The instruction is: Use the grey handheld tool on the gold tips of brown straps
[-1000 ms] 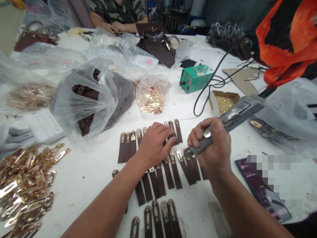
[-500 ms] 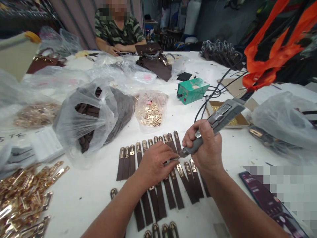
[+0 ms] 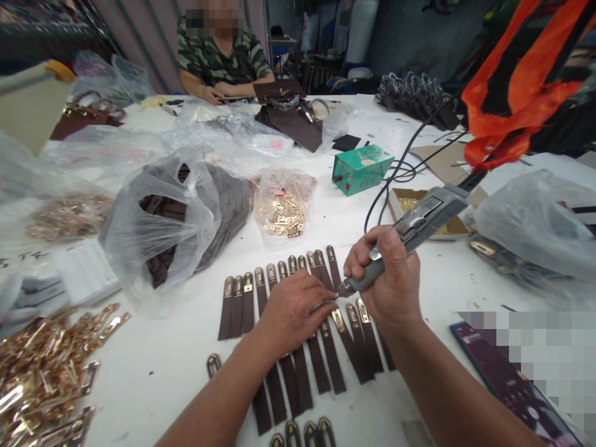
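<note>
My right hand (image 3: 386, 279) is wrapped round a grey electric screwdriver (image 3: 426, 217), which slants down to the left. Its tip meets the fingertips of my left hand (image 3: 298, 304). That hand is closed in a pinch on the end of a strap, mostly hidden by the fingers. Beneath and around both hands lie rows of dark brown straps (image 3: 333, 360) with gold metal plates at their ends. More strap ends (image 3: 293, 433) show at the bottom edge.
Gold metal plates (image 3: 41, 372) are heaped at left. Behind stand a bag of brown parts (image 3: 205, 217), a bag of small gold pieces (image 3: 284, 211) and a green power box (image 3: 363, 167) with cables. Orange cloth (image 3: 507, 130) hangs by the screwdriver. A person (image 3: 223, 56) sits opposite.
My right hand and the screwdriver have shifted slightly to the right. The orange cloth has swung and changed shape. My left hand keeps nearly the same place and pinch.
</note>
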A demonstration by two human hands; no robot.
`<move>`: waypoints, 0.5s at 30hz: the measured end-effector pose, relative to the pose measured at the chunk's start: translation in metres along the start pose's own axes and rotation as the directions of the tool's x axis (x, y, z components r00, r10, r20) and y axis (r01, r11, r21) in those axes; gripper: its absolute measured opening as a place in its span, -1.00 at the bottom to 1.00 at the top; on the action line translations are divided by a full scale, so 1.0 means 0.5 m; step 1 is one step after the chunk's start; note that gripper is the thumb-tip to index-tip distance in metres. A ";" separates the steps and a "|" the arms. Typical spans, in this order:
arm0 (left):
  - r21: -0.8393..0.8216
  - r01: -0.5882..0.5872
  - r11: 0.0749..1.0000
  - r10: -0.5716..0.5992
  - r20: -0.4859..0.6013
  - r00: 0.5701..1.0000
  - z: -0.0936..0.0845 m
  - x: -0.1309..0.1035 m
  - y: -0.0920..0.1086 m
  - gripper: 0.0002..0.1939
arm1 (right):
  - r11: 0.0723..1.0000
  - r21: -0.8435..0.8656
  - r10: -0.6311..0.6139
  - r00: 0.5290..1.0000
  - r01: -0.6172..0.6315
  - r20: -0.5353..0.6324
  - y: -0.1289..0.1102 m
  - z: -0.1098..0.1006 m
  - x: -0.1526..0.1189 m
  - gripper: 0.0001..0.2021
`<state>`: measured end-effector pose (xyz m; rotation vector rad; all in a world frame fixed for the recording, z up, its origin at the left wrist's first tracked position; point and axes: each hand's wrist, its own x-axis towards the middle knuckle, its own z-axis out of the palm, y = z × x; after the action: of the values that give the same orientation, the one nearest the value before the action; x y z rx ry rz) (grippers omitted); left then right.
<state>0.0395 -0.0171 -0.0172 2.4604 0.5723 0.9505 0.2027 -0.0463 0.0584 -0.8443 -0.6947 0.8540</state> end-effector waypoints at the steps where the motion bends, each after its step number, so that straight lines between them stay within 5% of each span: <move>1: -0.009 0.009 1.000 -0.009 0.001 1.000 0.000 -0.001 0.000 -0.86 | 1.000 0.003 0.000 1.000 0.000 0.005 0.000 0.000 0.000 -0.53; 15: -0.015 0.022 1.000 -0.022 -0.021 1.000 0.005 -0.005 0.001 -0.88 | 0.999 0.013 -0.039 0.999 0.038 0.034 -0.009 -0.002 -0.007 -0.56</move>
<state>0.0398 -0.0192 -0.0198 2.4289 0.5965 0.9692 0.2036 -0.0512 0.0608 -0.8046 -0.7333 0.8392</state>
